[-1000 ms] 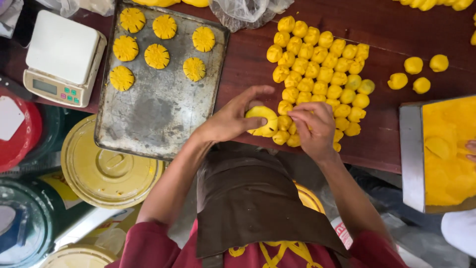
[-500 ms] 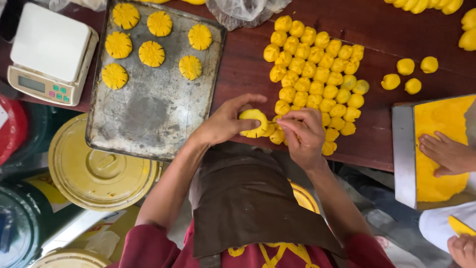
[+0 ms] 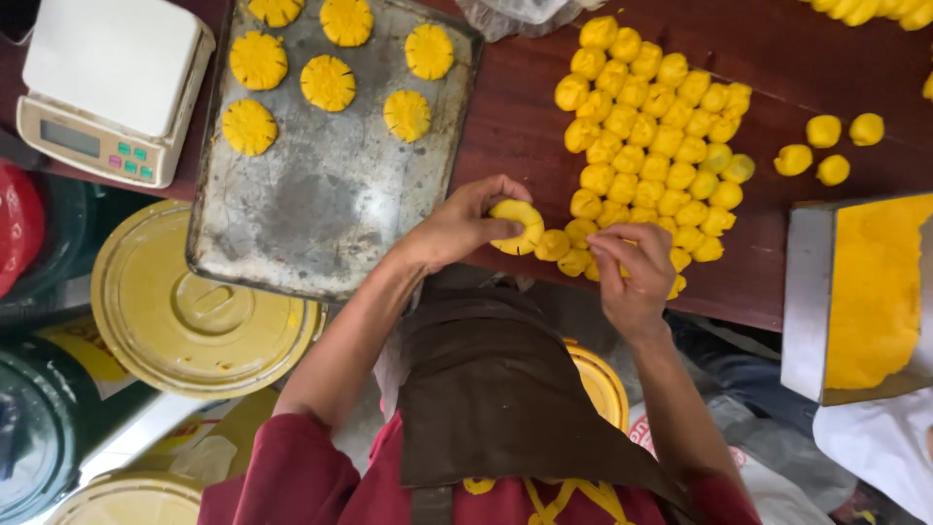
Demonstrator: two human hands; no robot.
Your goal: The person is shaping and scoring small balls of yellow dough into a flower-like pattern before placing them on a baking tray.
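The left hand [image 3: 457, 226] holds a flattened yellow dough disc [image 3: 517, 226] between thumb and curled fingers, its cupped face turned toward the camera, just above the near edge of the dark red table [image 3: 515, 126]. At about three o'clock from the disc, the right hand [image 3: 637, 277] hovers over the near end of a packed cluster of small yellow dough balls [image 3: 653, 126]; its fingertips are pinched narrowly together, and whether they hold a ball cannot be told, since the fingers cover that spot. The two hands are near each other but apart, with a few balls lying between them. At ten o'clock from the left hand lies a worn metal baking tray [image 3: 321, 204], carrying six scored yellow rounds [image 3: 328, 83] along its far end while its near half is bare metal. At nine o'clock from the tray sits a white kitchen scale [image 3: 112, 87]. At two o'clock from the right hand, three loose dough balls [image 3: 824, 131] lie apart from the cluster. At three o'clock stands a metal pan of yellow filling [image 3: 870, 292]. Below the table edge, at seven o'clock from the left hand, is a round yellow bucket lid [image 3: 194, 306]. The person wears a brown apron [image 3: 496, 389] over red sleeves.
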